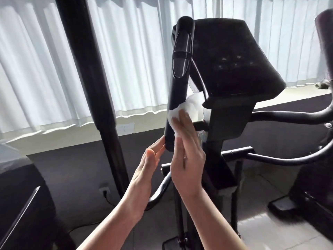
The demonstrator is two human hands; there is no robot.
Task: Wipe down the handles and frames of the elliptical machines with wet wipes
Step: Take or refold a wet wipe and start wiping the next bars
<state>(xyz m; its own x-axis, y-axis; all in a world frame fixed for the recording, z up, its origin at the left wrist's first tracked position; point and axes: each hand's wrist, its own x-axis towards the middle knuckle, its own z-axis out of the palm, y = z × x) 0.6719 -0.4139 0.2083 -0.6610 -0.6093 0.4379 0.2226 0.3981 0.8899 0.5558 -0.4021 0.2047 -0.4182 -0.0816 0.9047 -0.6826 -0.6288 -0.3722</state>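
Wiping at frame centre: a crumpled white wet wipe [175, 114] is pressed by the right hand's [187, 159] straight fingers [182, 121] against the black padded handle [178, 91], steadied by the left hand's [144, 170] extended fingertips [160, 143].

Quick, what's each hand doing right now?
Left hand: open, fingertips touching the bottom end of the black handle.
Right hand: open, flat fingers pressing the white wet wipe against the handle.
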